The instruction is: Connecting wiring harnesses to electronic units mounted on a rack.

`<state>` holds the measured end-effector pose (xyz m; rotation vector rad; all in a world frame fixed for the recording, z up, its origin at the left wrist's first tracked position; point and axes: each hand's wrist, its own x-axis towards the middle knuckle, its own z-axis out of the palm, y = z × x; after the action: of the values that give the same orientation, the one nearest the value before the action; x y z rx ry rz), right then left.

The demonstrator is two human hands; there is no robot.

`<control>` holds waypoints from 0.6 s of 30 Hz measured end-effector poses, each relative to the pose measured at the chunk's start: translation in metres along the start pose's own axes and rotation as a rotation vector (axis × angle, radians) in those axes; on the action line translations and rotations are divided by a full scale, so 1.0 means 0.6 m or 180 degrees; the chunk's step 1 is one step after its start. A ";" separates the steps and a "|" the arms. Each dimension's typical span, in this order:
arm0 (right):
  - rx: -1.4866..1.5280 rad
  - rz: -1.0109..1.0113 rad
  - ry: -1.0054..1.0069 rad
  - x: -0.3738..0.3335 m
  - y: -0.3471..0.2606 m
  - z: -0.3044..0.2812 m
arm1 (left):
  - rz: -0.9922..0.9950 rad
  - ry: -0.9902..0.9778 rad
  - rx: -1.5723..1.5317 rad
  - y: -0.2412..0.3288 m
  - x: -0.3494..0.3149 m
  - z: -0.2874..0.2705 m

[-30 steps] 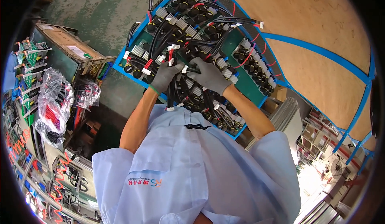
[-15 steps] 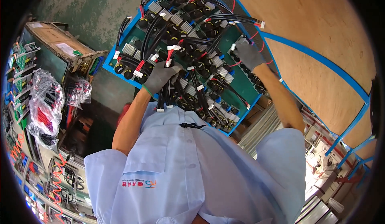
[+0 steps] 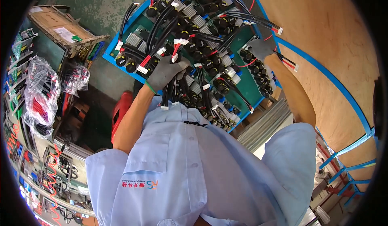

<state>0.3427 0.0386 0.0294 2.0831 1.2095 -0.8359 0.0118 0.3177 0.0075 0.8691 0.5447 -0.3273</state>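
Note:
My left hand, in a grey glove, is closed round a bundle of black cables. A red-and-white connector sticks up above its fingers, and black leads with white plugs hang below. My right hand, also gloved, has its fingers curled over the upper end of a circuit board lined with black capacitors; its fingertips are partly hidden. From beside that wrist runs a short cable with a white plug. Both hands are over a blue-edged green tray packed with boards, finned heat sinks and cables.
A plywood surface with a blue frame is at the right. At the left are a cardboard box, plastic-bagged cables and racked green boards. A red object stands near my left forearm. Metal strips lie beyond the tray's near right corner.
My right hand has shifted slightly up and right, and a cable with a white plug now shows beside its wrist. The left hand keeps its grip on the cables. The whole view has shifted a little.

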 end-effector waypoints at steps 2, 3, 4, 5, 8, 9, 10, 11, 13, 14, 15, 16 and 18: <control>0.0302 0.0126 0.0097 -0.003 0.000 0.002 | -0.0050 0.0002 -0.0022 -0.003 0.001 -0.002; 0.0316 0.0157 0.0124 -0.005 -0.001 0.001 | -0.0008 -0.0023 -0.0080 -0.008 0.003 -0.004; 0.0331 0.0189 0.0152 -0.008 -0.001 0.000 | 0.0035 -0.0048 -0.0135 -0.011 0.004 -0.005; 0.0336 0.0185 0.0143 -0.011 -0.008 -0.003 | 0.0024 -0.0045 -0.0138 -0.009 0.004 -0.005; 0.0255 0.0248 0.0274 -0.015 -0.019 0.000 | -0.0056 -0.0029 -0.0044 -0.002 0.004 -0.003; 0.0205 0.0340 0.0330 -0.013 -0.016 0.014 | -0.0067 -0.0022 -0.0083 0.000 0.004 -0.001; 0.0155 0.0432 0.0387 -0.014 -0.012 0.025 | -0.0078 -0.0015 -0.0122 0.001 0.005 0.001; 0.0156 0.0424 0.0387 -0.013 -0.015 0.022 | -0.0080 -0.0006 -0.0123 0.000 0.005 0.000; 0.0177 0.0495 0.0445 -0.011 -0.021 0.017 | -0.0043 -0.0070 -0.0158 -0.003 0.006 -0.003; 0.0175 0.0498 0.0438 -0.010 -0.018 0.020 | -0.0047 -0.0075 -0.0163 -0.003 0.007 -0.003; 0.0194 0.0481 0.0446 -0.007 -0.014 0.024 | -0.0063 -0.0064 -0.0159 -0.003 0.007 -0.003; 0.0214 0.0464 0.0454 -0.005 -0.011 0.028 | -0.0079 -0.0053 -0.0157 -0.003 0.007 -0.003; 0.0184 0.0458 0.0440 -0.004 -0.008 0.032 | -0.0047 -0.0030 -0.0167 -0.002 0.006 -0.001</control>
<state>0.3331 0.0252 0.0180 2.2767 1.1011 -0.6778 0.0140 0.3170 0.0044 0.8128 0.5489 -0.3292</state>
